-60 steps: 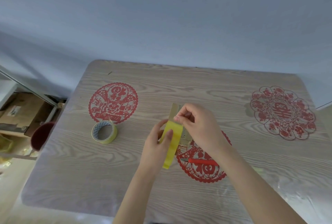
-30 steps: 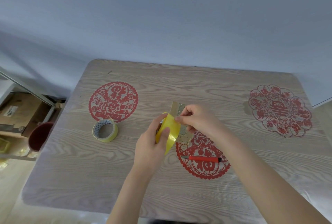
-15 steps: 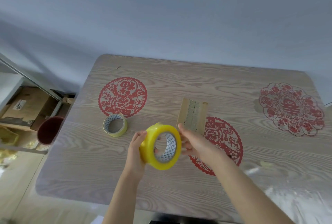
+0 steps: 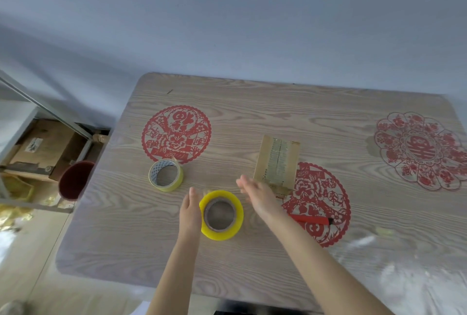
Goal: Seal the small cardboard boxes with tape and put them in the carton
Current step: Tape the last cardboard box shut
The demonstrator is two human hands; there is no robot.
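Pale blue wall (image 4: 227, 24); wood-grain table (image 4: 252, 107) (rounded corners); metal shelf (image 4: 51, 110) left.

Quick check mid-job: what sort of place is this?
Likely a home room, not a warehouse: a wood-grain table decorated with red paper-cuts, a plain wall behind, and a metal shelf holding a cardboard box at its left.

Soft daylight, glare at lower right, blurred hands (image 4: 255, 197), wide-angle edge bending

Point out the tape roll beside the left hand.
The thick yellow roll, right beside the left hand; the thinner roll with the white core lies farther back.
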